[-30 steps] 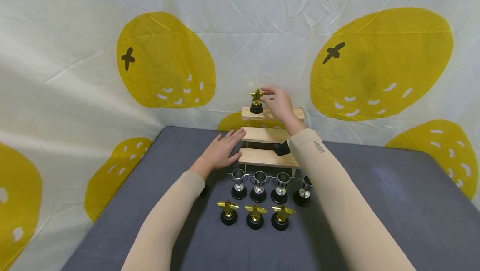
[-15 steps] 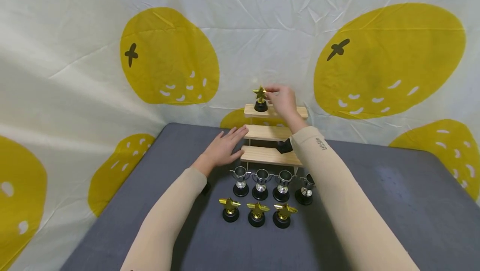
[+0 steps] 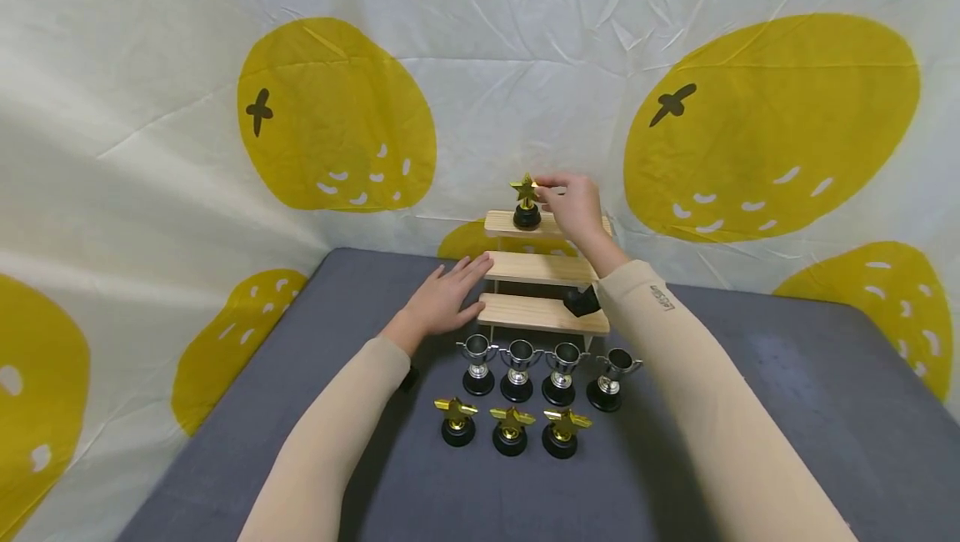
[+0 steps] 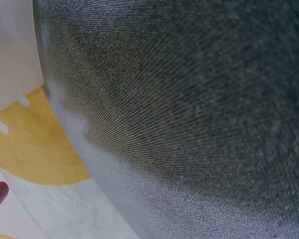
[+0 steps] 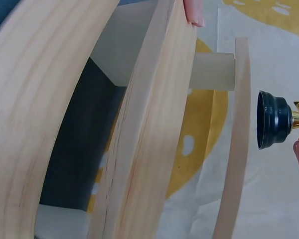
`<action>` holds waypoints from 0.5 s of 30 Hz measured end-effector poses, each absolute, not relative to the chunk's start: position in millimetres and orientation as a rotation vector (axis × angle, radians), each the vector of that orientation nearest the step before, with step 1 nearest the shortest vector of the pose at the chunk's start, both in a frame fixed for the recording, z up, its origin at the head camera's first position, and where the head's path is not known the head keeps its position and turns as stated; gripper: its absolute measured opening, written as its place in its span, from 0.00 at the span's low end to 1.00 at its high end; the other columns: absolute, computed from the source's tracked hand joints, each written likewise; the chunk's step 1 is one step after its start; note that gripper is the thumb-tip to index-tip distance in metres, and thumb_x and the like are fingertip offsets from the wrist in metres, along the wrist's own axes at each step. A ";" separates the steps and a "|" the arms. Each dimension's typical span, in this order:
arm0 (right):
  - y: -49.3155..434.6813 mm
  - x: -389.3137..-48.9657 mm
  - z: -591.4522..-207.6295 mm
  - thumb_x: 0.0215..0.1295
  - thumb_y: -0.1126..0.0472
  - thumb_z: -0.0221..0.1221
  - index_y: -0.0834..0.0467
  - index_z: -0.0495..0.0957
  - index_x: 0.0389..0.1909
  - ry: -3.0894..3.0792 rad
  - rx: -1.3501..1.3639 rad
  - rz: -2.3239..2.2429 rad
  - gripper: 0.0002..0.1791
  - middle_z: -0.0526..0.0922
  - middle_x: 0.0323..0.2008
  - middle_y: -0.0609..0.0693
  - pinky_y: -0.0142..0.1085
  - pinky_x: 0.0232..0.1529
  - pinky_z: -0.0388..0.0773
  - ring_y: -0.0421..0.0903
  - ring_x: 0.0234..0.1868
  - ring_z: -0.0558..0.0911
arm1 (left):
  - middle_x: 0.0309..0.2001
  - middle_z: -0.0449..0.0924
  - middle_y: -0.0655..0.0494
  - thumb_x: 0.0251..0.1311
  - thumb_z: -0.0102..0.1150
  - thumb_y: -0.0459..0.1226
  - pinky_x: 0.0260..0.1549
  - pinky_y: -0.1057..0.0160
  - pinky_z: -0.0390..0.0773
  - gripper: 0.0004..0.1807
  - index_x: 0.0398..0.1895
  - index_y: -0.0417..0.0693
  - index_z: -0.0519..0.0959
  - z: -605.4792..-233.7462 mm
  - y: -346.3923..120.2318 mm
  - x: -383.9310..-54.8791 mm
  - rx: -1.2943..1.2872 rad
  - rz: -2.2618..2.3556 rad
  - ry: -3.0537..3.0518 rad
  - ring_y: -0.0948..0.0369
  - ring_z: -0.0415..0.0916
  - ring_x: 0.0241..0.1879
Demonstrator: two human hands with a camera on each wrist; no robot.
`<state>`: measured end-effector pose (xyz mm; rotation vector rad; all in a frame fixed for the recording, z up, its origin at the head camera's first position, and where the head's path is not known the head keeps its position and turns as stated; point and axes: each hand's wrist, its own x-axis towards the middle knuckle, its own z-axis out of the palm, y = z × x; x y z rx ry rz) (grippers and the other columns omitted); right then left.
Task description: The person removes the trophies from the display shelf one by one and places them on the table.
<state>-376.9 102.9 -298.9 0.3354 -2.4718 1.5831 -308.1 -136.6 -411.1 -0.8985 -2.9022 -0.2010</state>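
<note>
Right hand (image 3: 576, 204) pinches gold star trophy on black base (image 3: 526, 203), upright on top wooden step shelf (image 3: 501, 225), just left of fingers; left hand (image 3: 442, 301) flat against lower steps

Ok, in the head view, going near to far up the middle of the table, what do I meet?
Row of three gold star trophies → row of four silver cup trophies → wooden step shelf → gold star trophy on the top step, pinched by the right hand.

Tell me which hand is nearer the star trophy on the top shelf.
Right. The right hand pinches the star trophy on the top shelf; the left hand rests lower, against the two lower shelves.
</note>
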 end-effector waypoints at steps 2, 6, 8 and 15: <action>104.3 -373.6 -297.9 0.77 0.65 0.57 0.65 0.82 0.60 -2.474 0.359 1.576 0.16 0.81 0.60 0.62 0.47 0.52 0.83 0.58 0.52 0.86 | 0.83 0.45 0.56 0.77 0.51 0.50 0.70 0.35 0.57 0.40 0.85 0.53 0.48 -411.4 -137.4 -308.0 -0.896 -0.203 -2.906 0.49 0.51 0.78; 107.7 -367.5 -296.6 0.77 0.64 0.57 0.65 0.82 0.60 -2.478 0.397 1.576 0.16 0.80 0.60 0.61 0.45 0.53 0.83 0.57 0.53 0.85 | 0.83 0.44 0.56 0.77 0.51 0.50 0.70 0.35 0.58 0.40 0.85 0.53 0.47 -413.0 -138.2 -309.0 -0.894 -0.201 -2.907 0.49 0.50 0.79; 109.3 -364.6 -295.9 0.77 0.64 0.58 0.65 0.82 0.60 -2.480 0.408 1.567 0.16 0.81 0.60 0.61 0.45 0.52 0.83 0.56 0.52 0.85 | 0.83 0.44 0.57 0.77 0.50 0.51 0.70 0.35 0.57 0.40 0.85 0.54 0.47 -413.8 -138.5 -309.8 -0.893 -0.196 -2.906 0.49 0.50 0.79; 113.5 -353.4 -294.7 0.76 0.64 0.59 0.64 0.83 0.59 -2.474 0.447 1.566 0.16 0.81 0.59 0.61 0.44 0.51 0.83 0.58 0.51 0.86 | 0.83 0.45 0.57 0.77 0.50 0.51 0.70 0.35 0.57 0.40 0.85 0.54 0.47 -415.1 -138.6 -311.4 -0.888 -0.199 -2.902 0.49 0.51 0.78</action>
